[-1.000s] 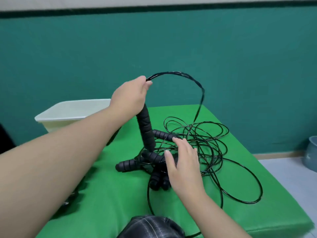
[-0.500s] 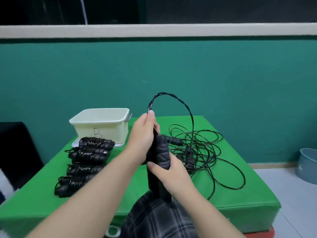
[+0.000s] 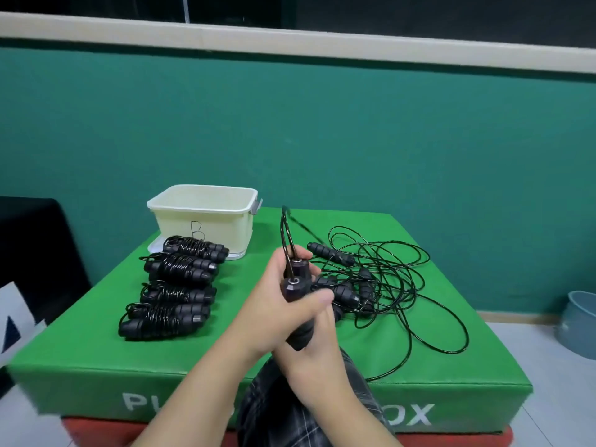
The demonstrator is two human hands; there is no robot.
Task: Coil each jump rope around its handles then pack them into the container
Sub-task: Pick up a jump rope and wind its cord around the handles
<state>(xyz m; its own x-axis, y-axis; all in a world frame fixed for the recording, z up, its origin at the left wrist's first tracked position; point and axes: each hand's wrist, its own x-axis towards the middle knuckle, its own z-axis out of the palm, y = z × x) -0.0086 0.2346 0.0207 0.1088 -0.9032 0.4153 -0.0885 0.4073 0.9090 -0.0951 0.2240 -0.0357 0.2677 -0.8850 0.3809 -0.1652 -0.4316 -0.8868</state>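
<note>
Both hands hold one jump rope's two black handles (image 3: 296, 285) side by side above the green box's front. My left hand (image 3: 277, 311) wraps them from the left, thumb across the front. My right hand (image 3: 317, 353) grips their lower ends from below. Their black cord (image 3: 286, 233) loops up from the handle tops and runs back to a tangle of loose ropes (image 3: 377, 279) on the right. Several coiled ropes (image 3: 175, 285) lie in a row on the left. The cream container (image 3: 206, 217) stands open at the back left, marked with a letter B.
The green padded box (image 3: 96, 359) serves as the work surface and sits on a red base. A grey-blue bin (image 3: 580, 324) stands on the floor at the right. A dark chair is at the far left. My plaid-clad knee shows below the hands.
My left hand brought the lifted handle down beside the second one, and my right hand moved from the pile onto both handles. The view pulled back and the cord loop got smaller.
</note>
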